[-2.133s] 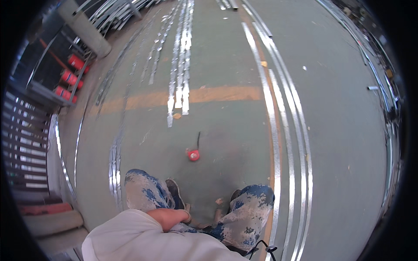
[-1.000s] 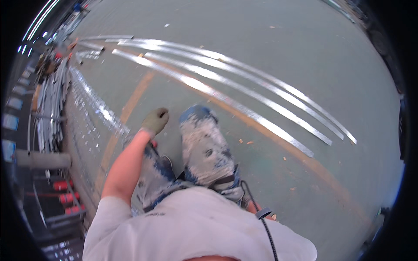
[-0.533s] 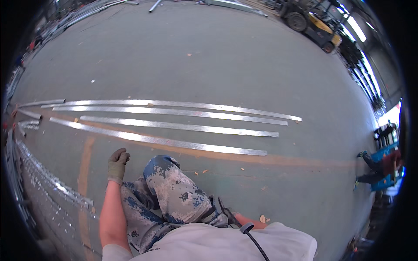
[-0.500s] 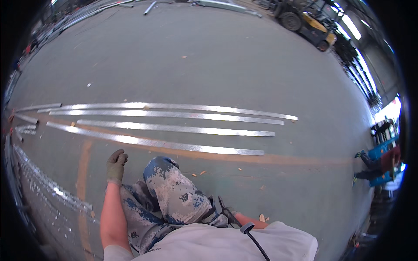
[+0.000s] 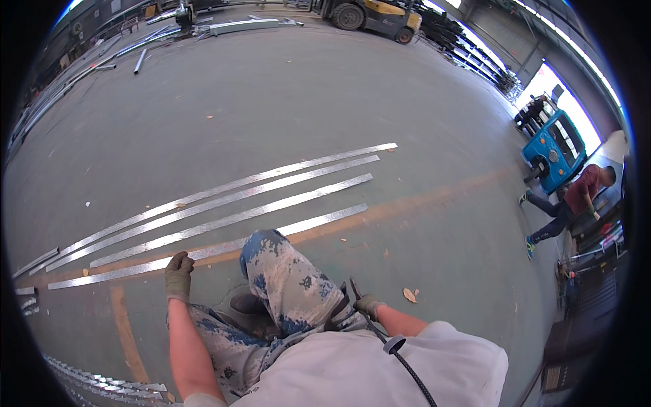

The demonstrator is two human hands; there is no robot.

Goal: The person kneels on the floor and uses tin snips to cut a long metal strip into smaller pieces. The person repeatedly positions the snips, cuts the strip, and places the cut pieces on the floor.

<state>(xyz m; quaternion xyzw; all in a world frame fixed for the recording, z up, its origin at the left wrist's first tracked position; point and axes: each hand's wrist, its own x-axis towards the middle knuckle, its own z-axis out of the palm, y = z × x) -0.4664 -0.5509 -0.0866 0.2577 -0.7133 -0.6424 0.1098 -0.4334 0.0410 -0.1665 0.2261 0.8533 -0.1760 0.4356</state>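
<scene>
Floor [image 5: 461, 271], grey-green, scuffed, scattered with specks; clock read from mid-view. Orange painted line [image 5: 434, 197] crosses it from 8 toward 3. Nearest metal strip [image 5: 319, 220] lies flat along that line, toward 8; three more strips [image 5: 271, 207] beyond, roughly parallel, apart. Left hand [image 5: 178, 277], gloved, at 8: fingers curled together, overlapping the nearest strip in view; cannot tell if touching. Right hand [image 5: 368, 305], gloved, at 5, beside a slim dark item [image 5: 355, 290]; grip on it unclear. Dry leaf [image 5: 410, 295] between 4 and 5. Room: yellow-and-black forklift [image 5: 373, 17] just past 12, dark stacked bars [image 5: 468, 51] between 1 and 2, bright doorway [image 5: 546, 85] at 2, blue vehicle [image 5: 553, 152] nearer 3, co-worker in dark red top [image 5: 582, 193] at 3. Long metal lengths [image 5: 81, 78] along 10.
</scene>
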